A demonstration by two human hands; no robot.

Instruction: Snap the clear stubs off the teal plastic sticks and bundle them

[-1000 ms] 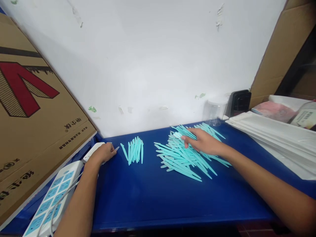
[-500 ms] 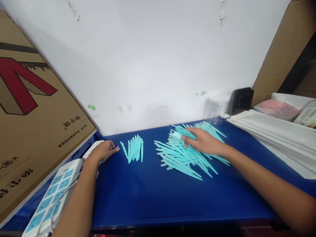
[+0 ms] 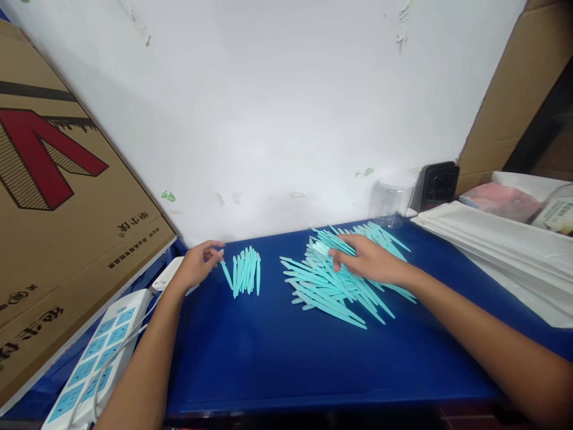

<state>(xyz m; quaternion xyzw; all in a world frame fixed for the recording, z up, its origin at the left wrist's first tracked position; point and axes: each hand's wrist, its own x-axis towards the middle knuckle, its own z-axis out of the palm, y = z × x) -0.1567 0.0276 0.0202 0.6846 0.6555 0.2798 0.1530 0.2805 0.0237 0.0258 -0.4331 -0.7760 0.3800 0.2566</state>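
My left hand (image 3: 202, 264) is at the left end of a small group of turquoise plastic sticks (image 3: 245, 272). Its thumb and index finger are apart, close to the top of the leftmost stick; whether they touch it is hard to tell. These sticks are slim, tapered and laid roughly side by side. My right hand (image 3: 364, 258) is closed on a bunch of the same sticks (image 3: 330, 241), held over a large, loose pile of turquoise sticks (image 3: 333, 292). Part of that pile is hidden behind the hand.
A white power strip (image 3: 101, 352) with cables and a printed cardboard box (image 3: 67, 239) are at the left. Behind the pile stand a clear jar (image 3: 393, 203) and a black object (image 3: 439, 184). White sheets (image 3: 496, 245) are stacked at the right of the blue tabletop (image 3: 277, 364).
My left hand has risen slightly and shifted right, and its thumb and index finger have parted near the leftmost stick. My right hand stays over the pile with its bunch.
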